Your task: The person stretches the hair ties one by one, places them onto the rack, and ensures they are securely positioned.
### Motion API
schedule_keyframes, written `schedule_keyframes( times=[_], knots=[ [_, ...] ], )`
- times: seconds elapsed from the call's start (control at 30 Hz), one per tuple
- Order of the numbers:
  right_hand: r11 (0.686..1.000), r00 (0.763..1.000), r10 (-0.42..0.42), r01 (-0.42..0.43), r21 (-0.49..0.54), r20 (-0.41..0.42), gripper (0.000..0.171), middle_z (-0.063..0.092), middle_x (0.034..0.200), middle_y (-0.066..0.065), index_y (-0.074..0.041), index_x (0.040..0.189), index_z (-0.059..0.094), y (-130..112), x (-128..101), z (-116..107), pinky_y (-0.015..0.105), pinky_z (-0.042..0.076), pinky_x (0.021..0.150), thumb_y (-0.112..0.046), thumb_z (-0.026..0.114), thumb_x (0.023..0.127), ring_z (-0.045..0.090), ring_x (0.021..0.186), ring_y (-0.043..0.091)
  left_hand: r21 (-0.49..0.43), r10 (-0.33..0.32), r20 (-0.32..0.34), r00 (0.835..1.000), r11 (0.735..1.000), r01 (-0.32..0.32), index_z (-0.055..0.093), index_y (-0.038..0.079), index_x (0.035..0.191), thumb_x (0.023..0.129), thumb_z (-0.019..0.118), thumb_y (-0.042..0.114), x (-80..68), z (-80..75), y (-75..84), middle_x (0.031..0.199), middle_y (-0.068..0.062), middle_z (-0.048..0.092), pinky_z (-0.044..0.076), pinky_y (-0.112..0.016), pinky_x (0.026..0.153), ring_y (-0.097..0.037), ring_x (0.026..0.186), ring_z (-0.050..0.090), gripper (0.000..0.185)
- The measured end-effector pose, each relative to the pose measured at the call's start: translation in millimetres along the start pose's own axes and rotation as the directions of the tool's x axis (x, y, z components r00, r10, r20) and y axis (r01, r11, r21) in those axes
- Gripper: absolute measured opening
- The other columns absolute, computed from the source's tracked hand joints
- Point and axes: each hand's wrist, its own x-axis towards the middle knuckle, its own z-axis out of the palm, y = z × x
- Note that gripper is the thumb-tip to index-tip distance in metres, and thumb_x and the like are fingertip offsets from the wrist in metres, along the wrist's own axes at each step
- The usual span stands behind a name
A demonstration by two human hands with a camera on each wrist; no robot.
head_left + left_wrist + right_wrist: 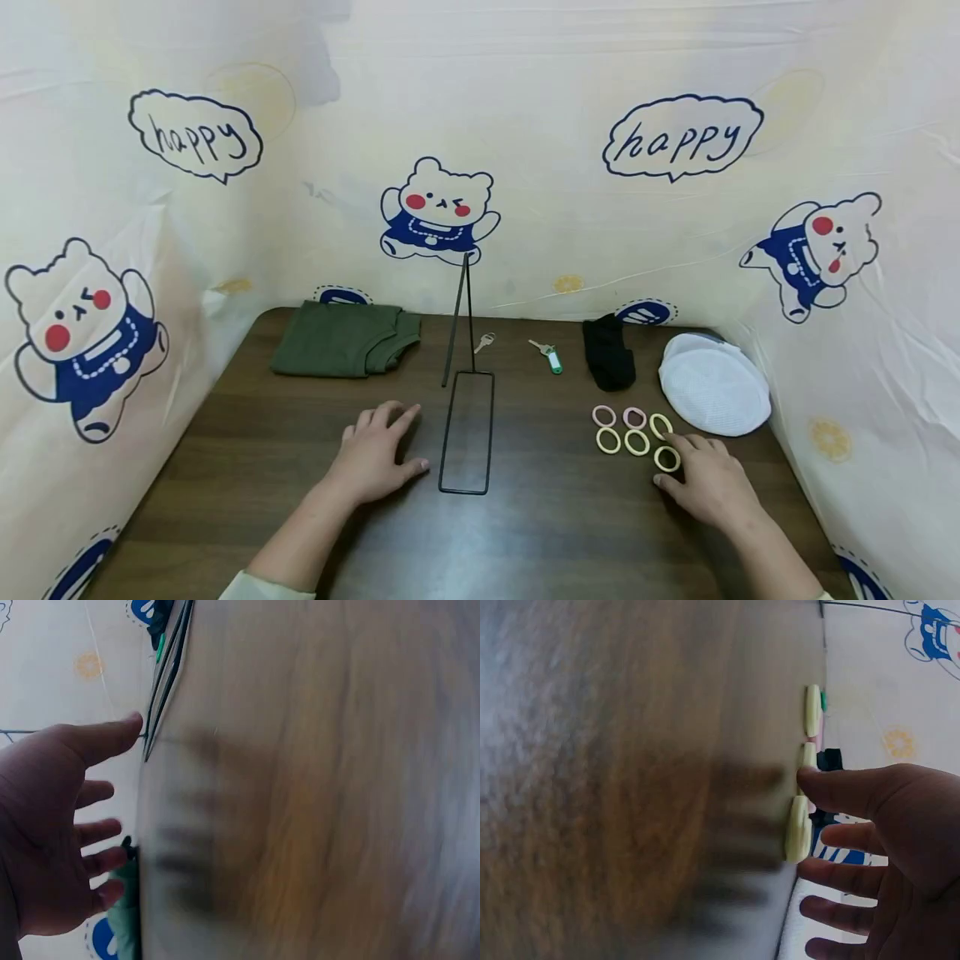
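Observation:
My left hand [378, 454] hovers low over the table, fingers spread and holding nothing, just left of a black wire stand [490, 433]. The stand has a rectangular base and a tall upright with a slanting arm. In the left wrist view, the thumb of the left hand [45, 825] appears beside the stand's wire base. On the right, my right hand [712, 479] has its thumb and index finger on either side of a pale yellow ring [657, 465], without a visible grip. More yellow rings and two pink rings [595, 414] lie close by. The right wrist view shows loosely extended fingers near a yellow ring [799, 829].
A folded dark green cloth [322, 342] lies at the back left. Behind the stand are a small key [486, 341] and a key with a green tag [554, 360]. A black folded cloth [609, 354] and a white round fabric item [712, 387] lie at the right.

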Motion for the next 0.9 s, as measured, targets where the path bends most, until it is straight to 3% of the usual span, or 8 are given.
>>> schedule_keyframes(
  times=[0.2,0.3,0.5,0.67,0.77,0.9],
  knots=[
    [1.000,1.000,0.001,-0.001,0.029,-0.002,0.052,0.067,0.119,0.023,0.000,0.124,0.071,4,4,6,0.064,0.049,0.088,-0.030,0.085,0.083,0.062,0.112,0.049,-0.091,0.088,0.068,0.994,0.993,-0.081,0.046,0.023,0.158,0.083,0.081,0.059,4.0,10.7,14.9,0.152,-0.009,0.047,0.040,-0.057,0.097,-0.038,0.136,0.042,0.091],
    [0.999,1.000,-0.004,0.004,0.041,-0.007,0.046,0.068,0.115,0.020,-0.002,0.120,0.074,6,6,8,0.062,0.050,0.089,-0.029,0.084,0.085,0.063,0.110,0.047,-0.104,0.098,0.096,0.991,0.991,-0.088,0.046,0.025,0.159,0.080,0.082,0.064,4.6,13.2,20.1,0.152,-0.007,0.046,0.038,-0.053,0.095,-0.036,0.136,0.040,0.095],
    [0.998,0.998,-0.027,0.030,0.062,-0.048,0.037,0.071,0.112,0.016,-0.005,0.117,0.076,7,8,12,0.061,0.050,0.089,-0.025,0.081,0.087,0.066,0.107,0.044,-0.062,0.092,0.116,0.989,0.994,-0.085,0.047,0.029,0.158,0.076,0.081,0.070,6.2,15.8,24.5,0.155,-0.006,0.042,0.037,-0.054,0.093,-0.036,0.138,0.037,0.098],
    [0.994,0.989,-0.060,0.072,0.082,-0.135,0.036,0.070,0.107,0.008,-0.007,0.119,0.076,-4,5,8,0.055,0.054,0.083,-0.023,0.081,0.088,0.069,0.096,0.031,-0.031,0.087,0.130,0.988,0.996,-0.084,0.046,0.031,0.158,0.076,0.080,0.072,7.6,17.9,25.7,0.157,-0.006,0.039,0.037,-0.059,0.093,-0.037,0.140,0.035,0.097],
    [0.984,0.964,-0.125,0.150,0.095,-0.234,0.034,0.069,0.106,0.003,-0.010,0.118,0.076,-17,4,4,0.049,0.055,0.077,-0.021,0.082,0.086,0.066,0.087,0.021,-0.025,0.073,0.129,0.989,0.997,-0.070,0.047,0.032,0.158,0.075,0.080,0.072,7.4,17.8,26.0,0.157,-0.005,0.040,0.037,-0.061,0.093,-0.037,0.140,0.035,0.098],
    [0.951,0.900,-0.229,0.288,0.113,-0.371,0.032,0.069,0.104,-0.003,-0.013,0.114,0.077,-38,6,-4,0.040,0.055,0.071,-0.018,0.084,0.083,0.063,0.084,0.011,-0.026,0.052,0.135,0.989,0.998,-0.049,0.048,0.033,0.157,0.073,0.082,0.072,7.0,15.7,26.1,0.156,-0.005,0.040,0.038,-0.060,0.090,-0.037,0.139,0.036,0.098]
  ],
)
